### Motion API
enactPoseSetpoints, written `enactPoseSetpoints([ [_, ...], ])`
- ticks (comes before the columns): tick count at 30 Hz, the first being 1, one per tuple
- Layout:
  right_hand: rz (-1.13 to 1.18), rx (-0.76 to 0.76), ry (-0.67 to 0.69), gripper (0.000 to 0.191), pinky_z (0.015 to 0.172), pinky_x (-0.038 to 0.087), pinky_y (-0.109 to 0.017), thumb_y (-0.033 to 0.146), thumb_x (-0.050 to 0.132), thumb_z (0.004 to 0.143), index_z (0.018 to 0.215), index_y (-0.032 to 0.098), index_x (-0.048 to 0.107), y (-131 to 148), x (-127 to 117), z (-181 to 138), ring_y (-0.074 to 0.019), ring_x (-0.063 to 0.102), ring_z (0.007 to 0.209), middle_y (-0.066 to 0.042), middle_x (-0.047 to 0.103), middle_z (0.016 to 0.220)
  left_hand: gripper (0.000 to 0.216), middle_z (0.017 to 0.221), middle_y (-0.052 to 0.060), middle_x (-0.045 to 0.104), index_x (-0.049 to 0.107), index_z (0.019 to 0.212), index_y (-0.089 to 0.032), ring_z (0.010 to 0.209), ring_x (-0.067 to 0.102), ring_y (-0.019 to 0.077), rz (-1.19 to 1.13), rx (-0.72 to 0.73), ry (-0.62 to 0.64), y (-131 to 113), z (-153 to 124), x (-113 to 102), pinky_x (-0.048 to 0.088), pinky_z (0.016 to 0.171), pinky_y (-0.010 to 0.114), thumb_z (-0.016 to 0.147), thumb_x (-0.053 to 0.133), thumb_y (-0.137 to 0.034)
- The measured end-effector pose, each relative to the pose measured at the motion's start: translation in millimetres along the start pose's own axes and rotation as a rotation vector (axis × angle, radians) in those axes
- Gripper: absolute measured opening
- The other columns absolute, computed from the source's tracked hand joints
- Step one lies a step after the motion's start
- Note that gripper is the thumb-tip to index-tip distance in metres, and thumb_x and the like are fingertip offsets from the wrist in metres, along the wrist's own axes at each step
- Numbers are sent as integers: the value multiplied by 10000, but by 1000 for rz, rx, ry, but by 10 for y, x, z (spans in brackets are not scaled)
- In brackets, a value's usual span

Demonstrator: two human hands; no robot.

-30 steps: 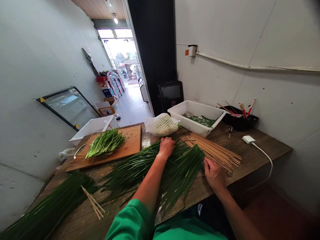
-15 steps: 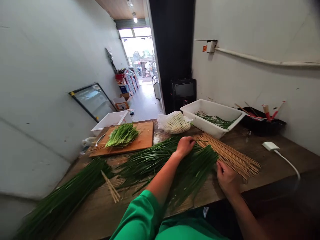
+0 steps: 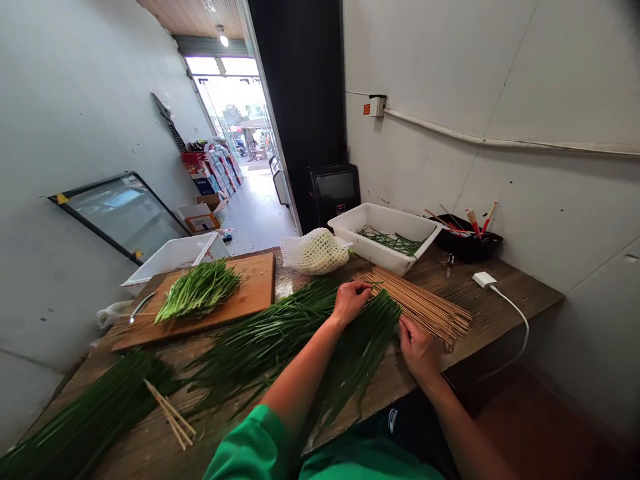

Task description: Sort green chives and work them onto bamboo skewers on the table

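Observation:
On the wooden table, a pile of long green garlic chives [image 3: 280, 323] spreads leftward, with a bunch of chives [image 3: 365, 340] at its right end. My left hand [image 3: 351, 301] reaches over them, fingertips pinched on a chive whose end pokes out by the bamboo skewers. My right hand [image 3: 419, 350] is closed beside the bunch's cut ends, thumb against forefinger; what is in it is hidden, though a thin dark line shows near the wrist. A row of bamboo skewers [image 3: 420, 303] lies just beyond both hands.
Cut chives [image 3: 200, 290] sit on a wooden cutting board [image 3: 257, 283]. Loaded skewers of chives [image 3: 95, 407] lie at left. Behind are a net-wrapped bundle [image 3: 317, 252], a white tub [image 3: 385, 250], a black tray [image 3: 470, 247] and a white charger [image 3: 484, 280] with cable.
The view has swung to the right, so everything sits further left. Both hands stay at nearly the same places over the chives, the left fingertips still pinched.

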State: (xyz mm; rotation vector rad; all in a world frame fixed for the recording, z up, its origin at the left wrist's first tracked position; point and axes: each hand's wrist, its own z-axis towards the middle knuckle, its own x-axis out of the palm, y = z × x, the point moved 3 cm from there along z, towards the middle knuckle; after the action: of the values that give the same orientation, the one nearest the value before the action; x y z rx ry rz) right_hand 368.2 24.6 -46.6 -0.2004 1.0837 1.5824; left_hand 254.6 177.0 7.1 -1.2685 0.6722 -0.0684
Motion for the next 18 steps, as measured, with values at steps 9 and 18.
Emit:
enactPoseSetpoints([
  [9,-31,-1,0,368,732,501,-296,304,352,935,982,132,674,-26,21,-2,-195,657,811,-119,711,916,225,711,12,699,730,887,-142,629,586,101,28,11,-7,75,42,-2,418,585,189,757,555,-200],
  [18,-16,-16,6,364,726,494,-304,286,348,936,982,118,667,-35,30,-2,-200,656,796,-124,709,913,220,682,9,691,729,868,-129,594,568,94,37,15,-28,31,25,-27,405,572,188,741,553,-167],
])
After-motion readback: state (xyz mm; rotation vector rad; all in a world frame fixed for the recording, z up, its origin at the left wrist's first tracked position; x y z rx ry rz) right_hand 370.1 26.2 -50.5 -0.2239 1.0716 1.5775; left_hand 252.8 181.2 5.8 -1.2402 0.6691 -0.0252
